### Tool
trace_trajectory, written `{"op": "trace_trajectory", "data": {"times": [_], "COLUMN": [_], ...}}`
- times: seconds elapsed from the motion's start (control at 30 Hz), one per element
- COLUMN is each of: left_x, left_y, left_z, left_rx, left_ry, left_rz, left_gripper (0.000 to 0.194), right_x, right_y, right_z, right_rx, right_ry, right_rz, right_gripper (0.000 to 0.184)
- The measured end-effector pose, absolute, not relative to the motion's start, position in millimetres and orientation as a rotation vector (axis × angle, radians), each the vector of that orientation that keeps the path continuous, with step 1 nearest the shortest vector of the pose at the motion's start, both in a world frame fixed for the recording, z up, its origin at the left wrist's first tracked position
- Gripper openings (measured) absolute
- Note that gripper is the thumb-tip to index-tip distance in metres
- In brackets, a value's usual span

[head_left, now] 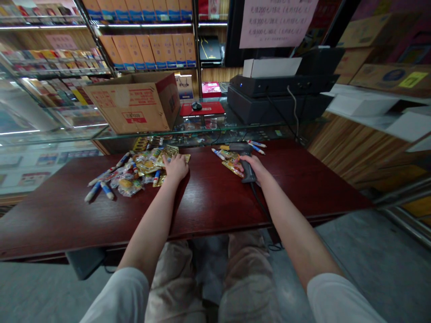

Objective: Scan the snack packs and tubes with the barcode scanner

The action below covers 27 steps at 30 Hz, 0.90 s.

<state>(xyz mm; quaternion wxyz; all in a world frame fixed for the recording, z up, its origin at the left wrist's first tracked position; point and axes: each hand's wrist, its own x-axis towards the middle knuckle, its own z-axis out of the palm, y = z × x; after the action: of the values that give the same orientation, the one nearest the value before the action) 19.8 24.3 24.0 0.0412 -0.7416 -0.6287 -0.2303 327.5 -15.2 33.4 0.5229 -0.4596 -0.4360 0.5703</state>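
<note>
On our dark red wooden counter [215, 202] lies a heap of snack packets and tube sausages [134, 172], with our left hand [175, 167] pressing on it, fingers spread apart. Our right hand [251, 168] seems clamped around the grip of a corded barcode scanner [237, 147], just beside a loose foil packet [231, 167].

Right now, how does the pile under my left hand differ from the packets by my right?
The pile of snack packets under the left hand is far larger than the small group of packets by the right hand. The left hand lies flat on its pile, while the right hand grips a black barcode scanner over its group. Both lie on the dark red counter with blue-and-white tubes.
</note>
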Motion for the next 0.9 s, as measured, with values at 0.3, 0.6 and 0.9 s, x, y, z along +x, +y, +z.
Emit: {"op": "trace_trajectory", "data": {"times": [0.3,0.6,0.9], "left_x": [87,160,155], "left_y": [5,32,22], "left_z": [34,29,25], "left_rx": [-2.534,-2.99,-2.817], "left_ry": [-1.398,-0.827,-0.939], "left_rz": [-0.577,-0.247,-0.341], "left_gripper": [0.042,0.036,0.032], "right_x": [347,374,369], "right_y": [-18,-21,-22], "right_z": [51,49,52], "right_rx": [-0.972,-1.089,-1.031], "right_ry": [-0.914,-0.824,-0.829], "right_rz": [1.326,1.352,1.37], "right_gripper": [0.014,0.017,0.016]}}
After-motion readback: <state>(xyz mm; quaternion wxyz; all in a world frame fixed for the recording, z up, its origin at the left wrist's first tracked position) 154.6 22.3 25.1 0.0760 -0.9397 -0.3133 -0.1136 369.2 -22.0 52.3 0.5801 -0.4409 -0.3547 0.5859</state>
